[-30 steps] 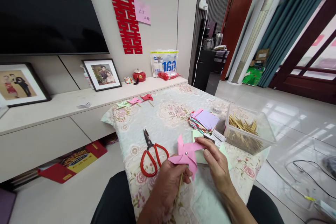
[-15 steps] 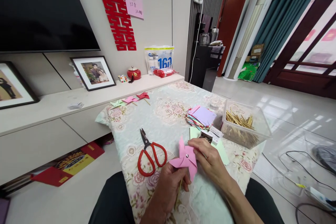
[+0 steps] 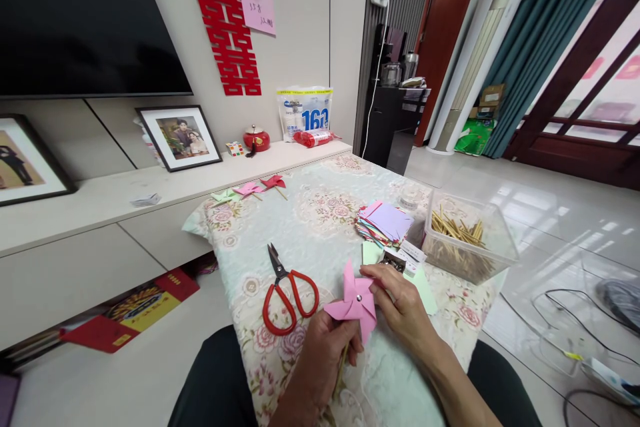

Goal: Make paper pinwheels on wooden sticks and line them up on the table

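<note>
Between my hands is a pink paper pinwheel (image 3: 354, 305) with a metal pin at its centre and a thin wooden stick below. My left hand (image 3: 334, 341) is closed on it from the lower left, near the top of the stick. The fingers of my right hand (image 3: 397, 297) pinch the blade at the upper right. Red-handled scissors (image 3: 286, 290) lie to the left, blades partly apart. Just beyond my right hand sits a small box (image 3: 393, 260) of metal pins. Behind it is a stack of coloured paper squares (image 3: 385, 221).
A clear plastic box (image 3: 467, 260) of wooden sticks stands at the right edge of the flowered tablecloth (image 3: 320, 180). Finished pinwheels, green, pink (image 3: 250, 189) and red, lie at the far left. A low white cabinet (image 3: 95, 213) with framed photos borders the table.
Both hands keep their hold on the pinwheel, nearly still. The whole view has shifted very slightly.
</note>
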### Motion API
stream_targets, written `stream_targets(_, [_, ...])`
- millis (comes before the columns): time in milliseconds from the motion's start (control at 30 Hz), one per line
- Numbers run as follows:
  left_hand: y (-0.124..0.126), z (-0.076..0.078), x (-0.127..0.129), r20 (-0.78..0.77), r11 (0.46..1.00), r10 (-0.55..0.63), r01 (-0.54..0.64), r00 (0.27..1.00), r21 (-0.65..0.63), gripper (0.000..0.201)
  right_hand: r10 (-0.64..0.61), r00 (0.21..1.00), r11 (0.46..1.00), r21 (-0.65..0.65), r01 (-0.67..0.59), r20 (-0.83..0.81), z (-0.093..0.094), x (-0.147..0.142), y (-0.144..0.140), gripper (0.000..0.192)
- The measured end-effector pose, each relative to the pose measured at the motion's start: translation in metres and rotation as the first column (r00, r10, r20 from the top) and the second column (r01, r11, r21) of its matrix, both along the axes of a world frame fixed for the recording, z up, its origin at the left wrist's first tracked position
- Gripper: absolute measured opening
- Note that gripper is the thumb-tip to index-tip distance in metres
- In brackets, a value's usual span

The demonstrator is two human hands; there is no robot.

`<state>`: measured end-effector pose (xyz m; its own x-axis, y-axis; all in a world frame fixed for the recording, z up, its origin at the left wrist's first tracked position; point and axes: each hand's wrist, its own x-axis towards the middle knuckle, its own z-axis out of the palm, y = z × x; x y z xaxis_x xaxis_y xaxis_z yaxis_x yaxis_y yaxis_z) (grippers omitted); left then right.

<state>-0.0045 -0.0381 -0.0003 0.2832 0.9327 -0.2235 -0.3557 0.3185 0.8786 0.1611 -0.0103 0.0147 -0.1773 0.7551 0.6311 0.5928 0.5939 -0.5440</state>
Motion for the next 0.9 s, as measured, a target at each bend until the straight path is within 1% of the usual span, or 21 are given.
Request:
stream_targets(200, [0.0004, -0.0016, 0.0005, 0.003, 1.000, 0.002, -0.002, 1.000, 0.024, 0.022, 0.026, 0.999, 0.999, 0.029, -0.025, -0.022, -0.0005, -0.0006, 0.0001, 0.031])
stream_targets(367, [0.0016, -0.0019, 0.0009, 0.001, 1.000, 0.016, -0.016, 1.000, -0.008, 0.022, -0.009, 1.000, 1.000, -0.016, 0.008, -0.026, -0.0001, -0.0004, -0.0004, 0.028])
stream_targets(500, [0.0020, 0.0004, 0.0012, -0.005, 1.000, 0.015, -0.015, 1.000, -0.014, 0.024, 0.007, 1.000, 0.999, -0.041, -0.007, -0.006, 0.0013, 0.0003, -0.0008, 0.025])
stream_targets(767, [0.0017, 0.0038, 0.0020, -0.019, 0.999, 0.030, -0.030, 0.999, -0.027, 0.023, 0.041, 0.999, 0.999, -0.023, -0.041, -0.005, 0.0006, 0.0003, 0.0002, 0.030])
stream_targets(833, [0.0018, 0.0031, 0.0027, -0.010, 0.999, 0.038, -0.038, 0.999, -0.015, 0.024, 0.018, 0.999, 1.000, -0.007, -0.019, -0.026, 0.0002, 0.0002, 0.0000, 0.035])
stream_targets(900, [0.0019, 0.0016, 0.0041, -0.011, 0.997, 0.074, -0.074, 0.997, -0.007, 0.023, -0.022, 0.998, 1.000, 0.014, 0.023, -0.065, 0.0010, 0.0001, -0.0015, 0.039])
